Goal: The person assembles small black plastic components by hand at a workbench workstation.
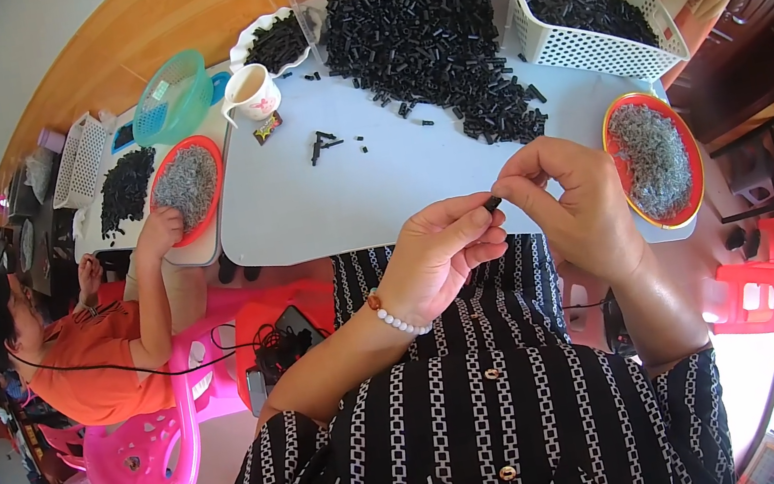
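My left hand and my right hand meet in front of my chest, just off the near edge of the white table. Both pinch one small black tube piece between their fingertips. A bead bracelet sits on my left wrist. A big heap of the same black tube pieces lies at the far middle of the table. To my right stands a red bowl filled with small grey metal parts.
A white basket of black pieces stands at the back right. A white cup, a teal basket and a white dish of black pieces sit at the back left. A person in orange sits at left by another red bowl, on pink chairs.
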A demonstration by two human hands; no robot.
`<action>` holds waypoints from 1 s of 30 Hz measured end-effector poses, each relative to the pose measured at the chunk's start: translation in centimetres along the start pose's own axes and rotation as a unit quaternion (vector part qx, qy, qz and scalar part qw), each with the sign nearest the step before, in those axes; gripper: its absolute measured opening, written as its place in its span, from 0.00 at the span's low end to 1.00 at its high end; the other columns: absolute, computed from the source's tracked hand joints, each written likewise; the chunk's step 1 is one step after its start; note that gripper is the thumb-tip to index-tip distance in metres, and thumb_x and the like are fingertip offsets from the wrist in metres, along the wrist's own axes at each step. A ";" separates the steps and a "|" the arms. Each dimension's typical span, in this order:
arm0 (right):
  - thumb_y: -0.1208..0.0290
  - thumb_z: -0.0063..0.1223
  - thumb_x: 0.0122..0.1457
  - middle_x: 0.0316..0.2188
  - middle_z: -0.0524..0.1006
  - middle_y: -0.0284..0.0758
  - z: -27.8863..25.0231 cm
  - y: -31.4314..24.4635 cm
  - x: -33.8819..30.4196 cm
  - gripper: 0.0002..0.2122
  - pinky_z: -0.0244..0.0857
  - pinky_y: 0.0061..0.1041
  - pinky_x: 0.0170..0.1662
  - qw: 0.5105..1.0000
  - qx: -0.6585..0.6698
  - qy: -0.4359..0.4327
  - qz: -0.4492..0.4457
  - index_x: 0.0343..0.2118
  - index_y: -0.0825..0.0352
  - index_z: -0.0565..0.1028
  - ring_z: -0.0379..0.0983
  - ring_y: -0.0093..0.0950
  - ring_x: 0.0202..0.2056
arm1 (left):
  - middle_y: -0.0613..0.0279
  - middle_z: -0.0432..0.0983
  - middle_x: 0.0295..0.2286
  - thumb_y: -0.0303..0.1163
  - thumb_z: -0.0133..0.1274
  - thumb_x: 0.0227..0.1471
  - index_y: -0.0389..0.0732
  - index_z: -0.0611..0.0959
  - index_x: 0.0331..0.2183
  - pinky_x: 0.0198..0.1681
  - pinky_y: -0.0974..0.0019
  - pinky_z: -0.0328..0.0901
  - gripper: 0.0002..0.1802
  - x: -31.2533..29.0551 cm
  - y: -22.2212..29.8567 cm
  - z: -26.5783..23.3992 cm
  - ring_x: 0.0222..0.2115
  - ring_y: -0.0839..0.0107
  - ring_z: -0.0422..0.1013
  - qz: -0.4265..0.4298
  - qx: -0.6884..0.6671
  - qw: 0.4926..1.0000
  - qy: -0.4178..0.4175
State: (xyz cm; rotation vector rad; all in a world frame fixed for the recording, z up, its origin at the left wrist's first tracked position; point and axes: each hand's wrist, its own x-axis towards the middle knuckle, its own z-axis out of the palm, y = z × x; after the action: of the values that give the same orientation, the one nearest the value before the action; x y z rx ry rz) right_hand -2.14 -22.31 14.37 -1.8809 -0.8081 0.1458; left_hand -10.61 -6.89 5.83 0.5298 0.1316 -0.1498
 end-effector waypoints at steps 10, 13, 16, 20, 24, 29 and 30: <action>0.78 0.56 0.50 0.20 0.74 0.41 0.4 -0.8 0.2 0.04 0.66 0.29 0.26 0.990 -0.134 0.014 -0.045 0.23 0.71 0.72 0.73 0.37 0.23 | 0.55 0.78 0.36 0.25 0.52 0.55 0.34 0.80 0.42 0.41 0.67 0.73 0.12 0.2 -0.7 0.3 0.34 0.71 0.76 0.041 0.037 0.998 0.022; 0.78 0.55 0.50 0.20 0.74 0.40 0.9 -0.4 0.1 0.04 0.66 0.29 0.26 0.993 -0.115 0.020 -0.027 0.23 0.71 0.72 0.73 0.37 0.23 | 0.56 0.78 0.36 0.25 0.52 0.55 0.34 0.79 0.42 0.42 0.67 0.72 0.12 0.3 -0.9 0.3 0.33 0.72 0.76 0.031 0.022 0.999 0.013; 0.77 0.55 0.51 0.21 0.75 0.40 1.1 0.0 -0.1 0.04 0.66 0.27 0.26 0.997 -0.074 0.036 -0.003 0.25 0.71 0.74 0.73 0.34 0.23 | 0.58 0.78 0.35 0.26 0.52 0.56 0.34 0.79 0.43 0.42 0.68 0.72 0.12 0.4 -0.7 0.5 0.33 0.73 0.76 0.019 -0.008 1.000 0.008; 0.77 0.55 0.53 0.23 0.77 0.39 0.7 0.5 -0.5 0.04 0.66 0.22 0.27 0.999 -0.004 0.031 0.040 0.29 0.72 0.77 0.74 0.26 0.24 | 0.58 0.78 0.35 0.26 0.51 0.56 0.34 0.79 0.43 0.41 0.68 0.72 0.12 0.4 -0.3 0.6 0.33 0.74 0.75 0.014 -0.009 1.000 0.005; 0.79 0.55 0.53 0.25 0.78 0.39 0.2 0.7 -0.7 0.04 0.66 0.21 0.28 0.998 0.032 0.010 0.060 0.32 0.73 0.77 0.75 0.24 0.25 | 0.57 0.78 0.35 0.26 0.51 0.56 0.33 0.78 0.43 0.41 0.68 0.72 0.12 0.3 -0.3 0.6 0.33 0.73 0.76 0.006 -0.006 1.000 0.008; 0.81 0.56 0.51 0.24 0.78 0.37 0.3 0.8 -0.9 0.04 0.66 0.21 0.30 1.000 0.004 0.026 -0.013 0.30 0.73 0.76 0.74 0.23 0.26 | 0.56 0.78 0.35 0.25 0.50 0.56 0.34 0.78 0.43 0.41 0.66 0.73 0.12 0.1 -0.3 0.9 0.33 0.71 0.76 0.009 0.004 1.000 0.004; 0.81 0.56 0.51 0.24 0.78 0.37 0.3 1.0 -1.0 0.04 0.66 0.21 0.30 1.000 0.005 0.025 -0.013 0.30 0.73 0.76 0.74 0.23 0.26 | 0.56 0.77 0.35 0.25 0.49 0.57 0.35 0.78 0.44 0.41 0.66 0.73 0.12 0.0 -0.3 1.0 0.33 0.71 0.76 0.013 0.010 1.000 -0.002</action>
State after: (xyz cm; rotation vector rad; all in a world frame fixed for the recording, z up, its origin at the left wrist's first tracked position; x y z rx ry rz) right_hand -2.58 -22.88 13.11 -1.8573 -0.7969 0.0854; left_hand -10.55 -7.65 6.48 0.5517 0.1196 -0.1272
